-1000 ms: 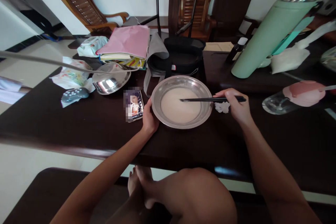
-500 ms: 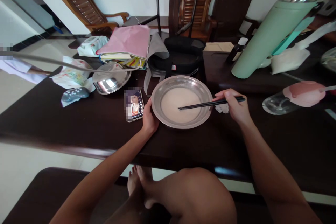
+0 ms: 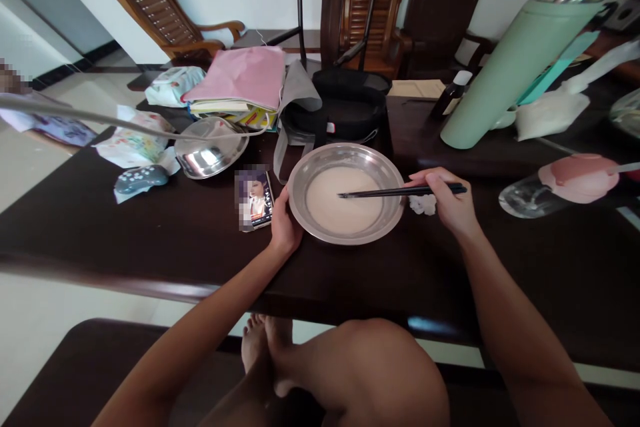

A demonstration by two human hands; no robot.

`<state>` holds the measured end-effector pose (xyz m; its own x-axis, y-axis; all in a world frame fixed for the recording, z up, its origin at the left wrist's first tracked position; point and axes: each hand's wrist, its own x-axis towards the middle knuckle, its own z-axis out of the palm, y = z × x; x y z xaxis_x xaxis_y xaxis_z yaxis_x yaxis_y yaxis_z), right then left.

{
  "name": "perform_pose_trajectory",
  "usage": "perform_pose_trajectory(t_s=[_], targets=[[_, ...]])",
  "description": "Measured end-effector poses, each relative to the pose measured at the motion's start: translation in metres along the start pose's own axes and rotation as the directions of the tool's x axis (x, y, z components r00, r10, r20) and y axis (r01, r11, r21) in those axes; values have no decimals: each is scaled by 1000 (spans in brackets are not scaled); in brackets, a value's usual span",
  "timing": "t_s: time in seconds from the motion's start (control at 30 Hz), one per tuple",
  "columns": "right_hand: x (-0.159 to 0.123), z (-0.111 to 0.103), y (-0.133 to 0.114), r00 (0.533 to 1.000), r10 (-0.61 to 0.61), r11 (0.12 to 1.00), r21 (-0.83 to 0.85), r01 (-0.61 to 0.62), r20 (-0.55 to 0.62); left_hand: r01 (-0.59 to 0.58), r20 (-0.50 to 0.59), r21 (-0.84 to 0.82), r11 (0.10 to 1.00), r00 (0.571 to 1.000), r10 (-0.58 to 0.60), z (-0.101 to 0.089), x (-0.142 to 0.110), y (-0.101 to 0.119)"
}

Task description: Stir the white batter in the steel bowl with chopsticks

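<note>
A wide steel bowl (image 3: 385, 173) holding pale, creamy batter (image 3: 340, 210) rests on the dark wooden table (image 3: 150, 240). My left hand (image 3: 283, 223) grips the bowl's left rim with curled fingers. My right hand (image 3: 447, 203) pinches a pair of dark chopsticks (image 3: 395, 192) that reach leftward, their tips in the batter near the bowl's middle. A crumpled white tissue (image 3: 423, 205) lies just right of the bowl, under my right hand.
A phone (image 3: 254, 199) lies left of the bowl. Farther left are a smaller steel bowl (image 3: 210, 149), a game controller (image 3: 141, 177) and wrappers. Behind stand a black case (image 3: 347, 107), pink folders (image 3: 243, 77), a tall green flask (image 3: 520, 60) and a pink-lidded glass jar (image 3: 565, 183).
The chopstick tips have circled in the batter, from the upper middle down toward me and back up. My left hand has stayed on the rim.
</note>
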<state>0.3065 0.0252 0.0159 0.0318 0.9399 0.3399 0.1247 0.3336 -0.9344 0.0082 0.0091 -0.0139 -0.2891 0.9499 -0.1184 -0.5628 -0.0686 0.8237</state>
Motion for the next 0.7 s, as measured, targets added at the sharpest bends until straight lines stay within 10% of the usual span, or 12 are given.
perform_pose_trajectory(t_s=[0.7], targets=[[1,0,5,1000,1,1000,22,0,-27,-11,11,7,1000,1000,11,1,-1,2]])
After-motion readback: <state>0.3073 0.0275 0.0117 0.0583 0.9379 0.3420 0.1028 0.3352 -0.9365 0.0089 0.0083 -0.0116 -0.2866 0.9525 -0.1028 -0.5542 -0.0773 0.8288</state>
